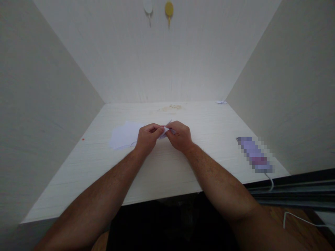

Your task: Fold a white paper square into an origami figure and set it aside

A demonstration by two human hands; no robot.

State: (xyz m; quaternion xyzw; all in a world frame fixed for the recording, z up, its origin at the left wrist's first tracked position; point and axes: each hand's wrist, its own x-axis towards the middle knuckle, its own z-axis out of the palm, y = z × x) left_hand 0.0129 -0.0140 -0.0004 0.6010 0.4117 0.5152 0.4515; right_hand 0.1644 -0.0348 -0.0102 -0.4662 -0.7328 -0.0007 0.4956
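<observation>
Between my two hands is a small folded piece of white paper, raised over the middle of the table. My left hand pinches its left side, thumb on top. My right hand grips the other side, its fingers curled round the folds. A pointed paper tip sticks up between the hands. Much of the folded paper is hidden by my fingers, so its full shape cannot be made out. Left of my left hand, several loose white paper sheets lie overlapping on the table.
The white table has walls on three sides. A blurred phone-like device with a white cable lies at right. Folded paper rests in the back right corner. Two hooks hang on the back wall. A small red dot is at left.
</observation>
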